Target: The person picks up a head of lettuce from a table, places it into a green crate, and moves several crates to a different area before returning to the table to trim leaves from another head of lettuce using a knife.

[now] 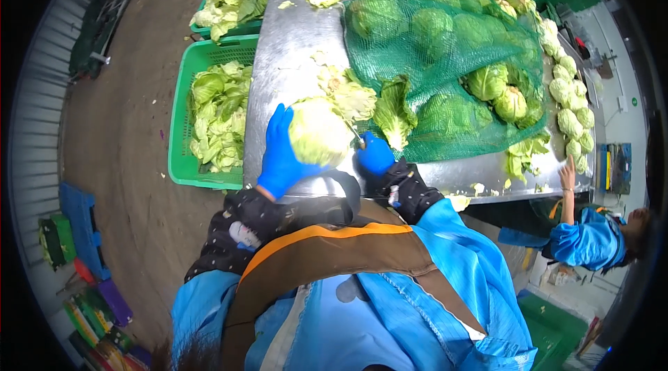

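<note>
My left hand, in a blue glove, cups the left side and underside of a pale green cabbage head over the steel table. At the cabbage's right side, my right hand, also gloved in blue, is closed around the handle of a small knife. Its thin blade points up and left beside the cabbage. Loose trimmed leaves lie just beyond the head. A single darker outer leaf rests to the right, against a green mesh sack of cabbages.
Left of the table stands a green plastic crate of leaves, with another leaf-filled crate behind it. Trimmed cabbages line the table's far right. A co-worker reaches towards them with a bare hand.
</note>
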Demonstrator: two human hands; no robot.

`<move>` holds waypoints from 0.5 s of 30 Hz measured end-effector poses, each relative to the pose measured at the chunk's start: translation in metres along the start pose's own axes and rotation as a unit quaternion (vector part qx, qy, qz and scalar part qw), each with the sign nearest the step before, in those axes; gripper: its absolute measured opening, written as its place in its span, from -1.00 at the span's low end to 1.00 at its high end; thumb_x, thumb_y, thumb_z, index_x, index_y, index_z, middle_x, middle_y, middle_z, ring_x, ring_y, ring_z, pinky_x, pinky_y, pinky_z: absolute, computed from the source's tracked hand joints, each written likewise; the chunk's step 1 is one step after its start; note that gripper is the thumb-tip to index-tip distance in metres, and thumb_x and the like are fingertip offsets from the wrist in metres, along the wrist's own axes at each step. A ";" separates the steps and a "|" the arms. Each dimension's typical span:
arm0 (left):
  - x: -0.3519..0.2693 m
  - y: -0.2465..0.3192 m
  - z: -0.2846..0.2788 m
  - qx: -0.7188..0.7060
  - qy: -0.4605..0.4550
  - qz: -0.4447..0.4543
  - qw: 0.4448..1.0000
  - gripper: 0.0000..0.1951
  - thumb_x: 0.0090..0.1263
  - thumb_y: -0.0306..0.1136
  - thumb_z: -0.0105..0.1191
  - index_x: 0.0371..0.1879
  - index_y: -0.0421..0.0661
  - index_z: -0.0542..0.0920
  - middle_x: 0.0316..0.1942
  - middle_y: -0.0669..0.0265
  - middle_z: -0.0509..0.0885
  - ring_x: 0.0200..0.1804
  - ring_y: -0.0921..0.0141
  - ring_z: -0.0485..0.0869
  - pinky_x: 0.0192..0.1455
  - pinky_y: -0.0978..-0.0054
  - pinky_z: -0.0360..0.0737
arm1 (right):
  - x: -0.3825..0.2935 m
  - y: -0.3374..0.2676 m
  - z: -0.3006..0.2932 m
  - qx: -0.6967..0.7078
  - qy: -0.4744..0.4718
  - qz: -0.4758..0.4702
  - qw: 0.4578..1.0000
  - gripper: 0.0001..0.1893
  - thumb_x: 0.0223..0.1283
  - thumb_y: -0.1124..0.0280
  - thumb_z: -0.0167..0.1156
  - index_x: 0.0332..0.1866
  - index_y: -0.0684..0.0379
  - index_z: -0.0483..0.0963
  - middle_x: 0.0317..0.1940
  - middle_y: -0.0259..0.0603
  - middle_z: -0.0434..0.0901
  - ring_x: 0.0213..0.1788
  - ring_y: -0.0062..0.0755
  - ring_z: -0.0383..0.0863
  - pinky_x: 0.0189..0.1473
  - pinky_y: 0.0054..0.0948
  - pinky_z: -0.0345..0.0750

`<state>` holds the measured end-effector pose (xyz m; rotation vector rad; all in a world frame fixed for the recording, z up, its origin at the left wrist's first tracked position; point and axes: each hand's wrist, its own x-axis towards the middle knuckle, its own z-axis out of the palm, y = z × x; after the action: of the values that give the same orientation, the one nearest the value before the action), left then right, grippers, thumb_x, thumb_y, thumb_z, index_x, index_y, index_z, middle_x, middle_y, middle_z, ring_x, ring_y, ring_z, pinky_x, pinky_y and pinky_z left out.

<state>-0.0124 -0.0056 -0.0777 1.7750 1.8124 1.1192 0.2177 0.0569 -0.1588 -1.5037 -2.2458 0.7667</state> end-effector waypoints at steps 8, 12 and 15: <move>-0.041 -0.035 -0.001 -0.212 0.121 -0.194 0.950 -0.10 -0.16 -0.29 0.53 0.08 -0.12 0.11 -0.01 0.23 0.20 0.02 0.33 0.31 0.12 0.29 0.41 | 0.007 -0.080 -0.045 0.476 -0.186 0.175 0.841 -0.64 0.16 0.21 0.22 -0.11 0.31 0.50 -0.61 -0.33 0.51 -0.67 -0.64 0.43 -0.67 -0.60 0.35; -0.015 0.013 0.000 -0.258 0.114 -0.219 0.934 -0.04 -0.18 -0.27 0.53 0.15 -0.16 0.09 0.02 0.15 0.23 0.10 0.27 0.30 0.20 0.30 0.37 | 0.051 -0.085 -0.079 0.225 -0.150 0.045 0.962 -0.42 -0.08 0.04 0.43 -0.06 0.31 0.55 -0.42 -0.18 0.64 -0.44 -0.58 0.56 -0.36 -0.50 0.53; 0.020 0.000 0.009 -0.034 0.076 -0.037 0.996 0.04 -0.21 -0.09 0.52 0.27 -0.21 0.18 0.14 -0.07 0.28 0.16 0.04 0.38 0.22 0.21 0.40 | 0.083 -0.075 -0.072 0.179 -0.123 -0.029 0.976 -0.40 -0.10 0.03 0.45 -0.01 0.27 0.56 -0.31 -0.07 0.68 -0.31 -0.46 0.62 -0.18 -0.43 0.56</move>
<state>-0.0083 0.0164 -0.0775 1.6093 1.8860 1.3025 0.1688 0.1284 -0.0583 -1.2214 -2.1540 1.3196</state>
